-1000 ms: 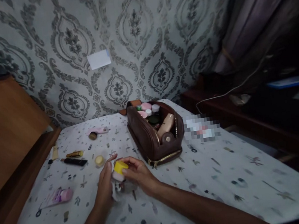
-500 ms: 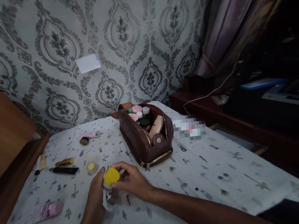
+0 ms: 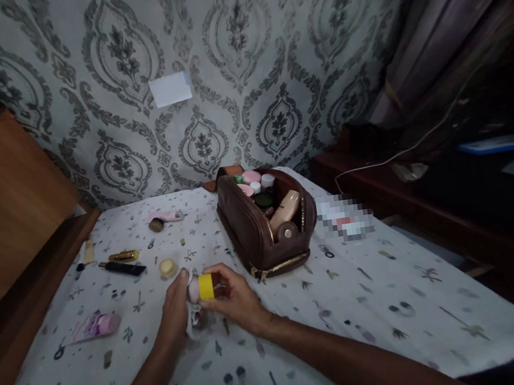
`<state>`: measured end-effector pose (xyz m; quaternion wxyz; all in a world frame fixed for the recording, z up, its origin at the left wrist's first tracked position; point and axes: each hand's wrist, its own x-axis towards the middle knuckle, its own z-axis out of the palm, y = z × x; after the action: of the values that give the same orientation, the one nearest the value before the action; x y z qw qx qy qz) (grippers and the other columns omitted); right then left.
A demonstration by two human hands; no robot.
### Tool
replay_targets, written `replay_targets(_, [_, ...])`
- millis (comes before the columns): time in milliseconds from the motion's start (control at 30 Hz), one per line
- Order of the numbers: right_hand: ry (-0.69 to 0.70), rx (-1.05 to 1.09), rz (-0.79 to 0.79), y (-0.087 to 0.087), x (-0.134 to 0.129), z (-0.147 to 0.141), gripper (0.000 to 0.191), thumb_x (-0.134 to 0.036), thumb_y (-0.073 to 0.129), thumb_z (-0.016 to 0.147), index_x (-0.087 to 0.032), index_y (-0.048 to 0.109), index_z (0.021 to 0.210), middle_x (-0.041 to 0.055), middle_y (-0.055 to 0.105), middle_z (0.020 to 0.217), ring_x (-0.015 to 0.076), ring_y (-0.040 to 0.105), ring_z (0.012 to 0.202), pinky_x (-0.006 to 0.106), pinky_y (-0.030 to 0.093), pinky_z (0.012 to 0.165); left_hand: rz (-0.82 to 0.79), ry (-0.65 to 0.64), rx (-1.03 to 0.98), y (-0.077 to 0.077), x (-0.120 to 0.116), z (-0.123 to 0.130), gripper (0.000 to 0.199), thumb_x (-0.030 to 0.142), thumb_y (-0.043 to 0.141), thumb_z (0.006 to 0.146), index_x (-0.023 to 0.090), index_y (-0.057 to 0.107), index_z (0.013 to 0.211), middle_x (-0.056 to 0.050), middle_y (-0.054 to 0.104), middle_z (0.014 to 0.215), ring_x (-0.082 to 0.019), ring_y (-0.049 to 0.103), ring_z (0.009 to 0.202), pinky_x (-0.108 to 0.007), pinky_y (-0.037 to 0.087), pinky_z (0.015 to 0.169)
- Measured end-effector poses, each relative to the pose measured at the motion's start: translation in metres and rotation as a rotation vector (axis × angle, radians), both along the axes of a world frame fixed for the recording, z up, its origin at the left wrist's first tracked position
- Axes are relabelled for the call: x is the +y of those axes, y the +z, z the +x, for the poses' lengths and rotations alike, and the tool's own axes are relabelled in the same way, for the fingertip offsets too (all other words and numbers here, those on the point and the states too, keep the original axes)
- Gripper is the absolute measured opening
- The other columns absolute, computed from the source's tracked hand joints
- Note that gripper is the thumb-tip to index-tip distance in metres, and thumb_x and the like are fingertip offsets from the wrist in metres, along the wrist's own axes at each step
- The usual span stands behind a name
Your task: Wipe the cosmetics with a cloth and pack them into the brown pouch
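Note:
Both my hands meet over the patterned bedsheet, in front of the bag. Fingers of my right hand [image 3: 233,300] close around the yellow part of a small round container [image 3: 206,287], which lies on its side with its pale end to the left. A crumpled white cloth [image 3: 191,324] is in my left hand [image 3: 177,304], pressed to that pale end; the fingers behind it are partly hidden. Just beyond my left hand sits a small cream-yellow round item [image 3: 167,267]. The brown cosmetic bag [image 3: 256,237] stands unzipped, holding several jars and a beige bottle [image 3: 285,209].
Left on the sheet [image 3: 243,377] lie a purple-pink tube [image 3: 97,325], a black flat tube [image 3: 125,268], a gold tube [image 3: 124,256], a brush [image 3: 156,225] and a pink tube [image 3: 168,216]. A wooden board [image 3: 9,181] borders the left; a dark red ledge [image 3: 353,173] borders the right.
The yellow-ended container has turned from facing me to lying sideways, yellow end right. My hands stay together around it. The whole view has shifted slightly.

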<state>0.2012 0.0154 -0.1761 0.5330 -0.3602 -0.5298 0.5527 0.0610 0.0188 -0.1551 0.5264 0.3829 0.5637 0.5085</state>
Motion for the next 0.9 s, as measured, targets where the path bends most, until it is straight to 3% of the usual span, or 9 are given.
replay_targets(167, [-0.019, -0.141, 0.018, 0.003, -0.001, 0.002, 0.049, -0.036, 0.088, 0.06, -0.025, 0.063, 0.1, -0.0018, 0.063, 0.085, 0.0157, 0.056, 0.077, 0.027, 0.044, 0.067, 0.024, 0.01, 0.081, 0.003, 0.0, 0.0, 0.052, 0.07, 0.068, 0.069, 0.019, 0.058, 0.069, 0.004, 0.053, 0.054, -0.014, 0.047, 0.047, -0.024, 0.036, 0.041])
replay_targets(267, [0.002, -0.044, -0.055, 0.003, -0.001, 0.001, 0.048, -0.043, 0.087, 0.061, -0.023, 0.061, 0.095, -0.0022, 0.063, 0.081, 0.0147, 0.057, 0.074, 0.026, 0.044, 0.065, 0.136, 0.009, 0.191, 0.004, -0.002, -0.002, 0.051, 0.07, 0.06, 0.076, 0.02, 0.058, 0.069, 0.001, 0.056, 0.061, -0.017, 0.052, 0.057, -0.026, 0.042, 0.05])
replay_targets(433, [0.101, 0.041, -0.181, 0.007, -0.003, 0.001, 0.048, -0.064, 0.073, 0.073, -0.021, 0.055, 0.084, -0.004, 0.058, 0.068, 0.0108, 0.053, 0.053, 0.023, 0.04, 0.049, 0.417, -0.237, 0.563, 0.002, -0.007, -0.013, 0.041, 0.051, 0.046, 0.093, 0.019, 0.063, 0.114, 0.001, 0.063, 0.072, -0.02, 0.058, 0.068, -0.03, 0.045, 0.066])
replay_targets(533, [0.135, -0.034, -0.174, 0.008, -0.005, 0.003, 0.051, -0.071, 0.063, 0.078, -0.021, 0.053, 0.082, -0.0059, 0.055, 0.058, 0.0096, 0.05, 0.043, 0.023, 0.034, 0.043, 0.45, -0.287, 0.661, 0.003, -0.007, -0.015, 0.034, 0.047, 0.049, 0.093, 0.021, 0.061, 0.112, 0.001, 0.064, 0.075, -0.019, 0.059, 0.067, -0.028, 0.044, 0.066])
replay_targets(667, [0.167, -0.059, -0.145, 0.003, -0.003, 0.003, 0.052, -0.073, 0.06, 0.079, -0.022, 0.054, 0.083, -0.0055, 0.057, 0.055, 0.0102, 0.051, 0.042, 0.023, 0.035, 0.042, 0.469, -0.293, 0.683, 0.005, -0.005, -0.014, 0.027, 0.046, 0.048, 0.094, 0.021, 0.059, 0.098, 0.003, 0.061, 0.07, -0.016, 0.057, 0.063, -0.027, 0.043, 0.063])
replay_targets(767, [0.183, -0.024, -0.127, 0.002, -0.001, 0.003, 0.049, -0.069, 0.063, 0.079, -0.021, 0.059, 0.086, -0.003, 0.061, 0.065, 0.0123, 0.058, 0.047, 0.024, 0.038, 0.043, 0.485, -0.305, 0.674, 0.005, -0.003, -0.014, 0.028, 0.045, 0.047, 0.095, 0.021, 0.059, 0.101, 0.001, 0.063, 0.073, -0.017, 0.059, 0.067, -0.027, 0.045, 0.065])
replay_targets(900, [0.216, 0.002, -0.145, 0.004, 0.0, 0.003, 0.044, -0.064, 0.066, 0.081, -0.022, 0.064, 0.093, -0.0006, 0.063, 0.069, 0.015, 0.06, 0.052, 0.026, 0.039, 0.045, 0.538, -0.252, 0.762, 0.002, -0.003, -0.017, 0.036, 0.04, 0.043, 0.097, 0.018, 0.056, 0.122, -0.008, 0.07, 0.105, -0.023, 0.067, 0.094, -0.035, 0.051, 0.085])
